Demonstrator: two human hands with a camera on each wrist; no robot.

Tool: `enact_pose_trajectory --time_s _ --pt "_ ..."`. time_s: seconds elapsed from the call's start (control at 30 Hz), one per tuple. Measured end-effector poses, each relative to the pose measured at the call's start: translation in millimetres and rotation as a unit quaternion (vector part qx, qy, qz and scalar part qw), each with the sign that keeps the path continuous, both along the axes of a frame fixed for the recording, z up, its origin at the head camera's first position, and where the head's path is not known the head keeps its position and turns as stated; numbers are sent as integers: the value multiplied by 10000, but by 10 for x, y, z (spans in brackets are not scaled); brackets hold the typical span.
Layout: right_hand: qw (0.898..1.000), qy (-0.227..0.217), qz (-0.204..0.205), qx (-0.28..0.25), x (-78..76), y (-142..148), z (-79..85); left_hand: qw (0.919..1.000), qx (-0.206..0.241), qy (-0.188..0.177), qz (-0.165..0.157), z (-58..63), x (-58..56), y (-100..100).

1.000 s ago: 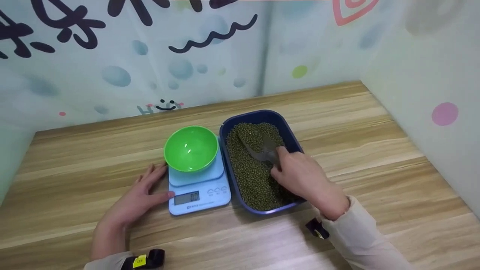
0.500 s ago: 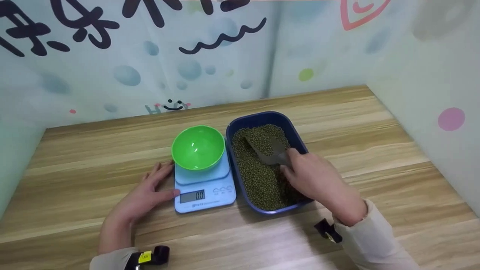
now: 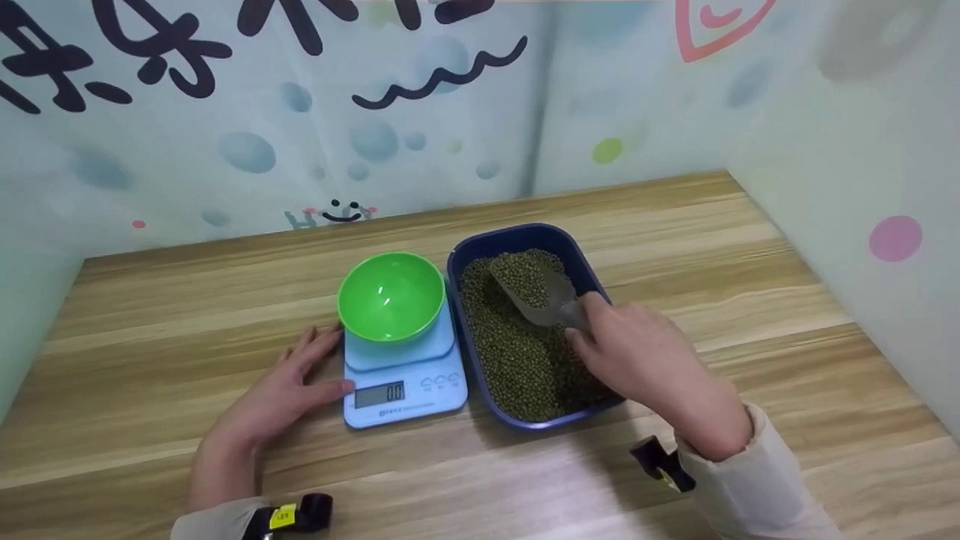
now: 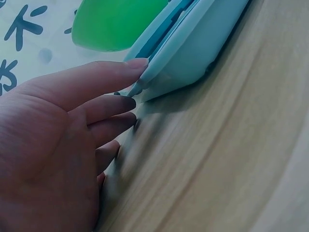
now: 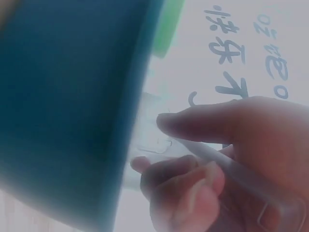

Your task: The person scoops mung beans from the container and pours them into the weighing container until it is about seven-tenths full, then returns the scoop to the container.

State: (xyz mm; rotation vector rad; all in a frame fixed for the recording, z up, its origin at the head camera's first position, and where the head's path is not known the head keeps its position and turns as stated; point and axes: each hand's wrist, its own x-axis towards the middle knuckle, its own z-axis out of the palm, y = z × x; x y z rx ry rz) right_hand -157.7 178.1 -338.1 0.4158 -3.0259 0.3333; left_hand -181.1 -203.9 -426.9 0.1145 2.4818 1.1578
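Note:
My right hand (image 3: 637,349) grips the handle of a clear scoop (image 3: 551,304), fingers curled round it in the right wrist view. The scoop holds small green beans (image 3: 517,367), which look like mung beans, over the dark blue tub (image 3: 469,352) they fill. My left hand (image 3: 281,394) lies to the left of the pale blue kitchen scale (image 3: 409,405), fingers extended. Its thumb tip touches the scale's edge in the left wrist view, where the left hand (image 4: 63,125) shows palm side. A green bowl (image 3: 390,296) sits on the scale, and the display reads 0.0.
The wood-grain table (image 3: 187,315) carries the scale and tub side by side, close together. A printed backdrop (image 3: 450,150) stands along the back edge, and a white side wall (image 3: 847,172) rises at the right.
The scoop has come up from among the beans, and its heap of beans now shows more plainly. My left hand stays beside the scale; the whole view has shifted slightly.

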Motion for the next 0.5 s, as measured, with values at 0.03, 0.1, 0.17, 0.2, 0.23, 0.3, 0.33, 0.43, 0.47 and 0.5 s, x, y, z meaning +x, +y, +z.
enact_pose_trajectory --time_s 0.03,0.1,0.17,0.2,0.23,0.3,0.33,0.43,0.47,0.5 --pt "10000 -6 -8 -7 1 1 7 10000 14 21 -6 -1 5 -6" --pt "10000 -17 -35 -34 3 4 24 10000 53 42 5 -4 13 -14" --pt "9999 -24 -56 -80 8 13 48 9999 102 61 18 -9 20 -15" --pt "9999 -30 -76 -109 12 19 62 9999 130 85 14 -12 23 -14" --pt "9999 0 -72 -135 16 27 77 9998 158 122 4 -17 24 -13" --pt "9998 37 -85 -190 27 45 111 9996 203 173 -8 -23 24 -4" --pt "9997 52 -103 -206 34 53 129 9996 225 183 -9 -23 23 1" --pt "9995 57 -153 -258 59 78 183 9995 229 208 -15 -15 15 12" --pt "9995 28 -180 -268 70 84 199 9996 201 186 -11 -7 13 16" --pt "9994 7 -200 -271 81 90 215 9997 163 167 -18 3 10 19"
